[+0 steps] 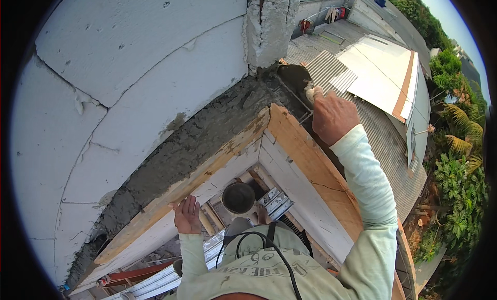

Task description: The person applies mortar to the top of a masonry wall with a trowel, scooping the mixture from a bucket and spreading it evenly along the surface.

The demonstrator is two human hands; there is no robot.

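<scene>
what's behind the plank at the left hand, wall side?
Behind the plank at the left hand: rough grey mortar running along the white block wall. Not visible: anything beneath the mortar's surface, and most of the plank's wall-side face, which the mortar covers.

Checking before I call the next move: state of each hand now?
Left hand: open, gripping nothing, at the wooden board.
Right hand: closed, holding the trowel.
</scene>
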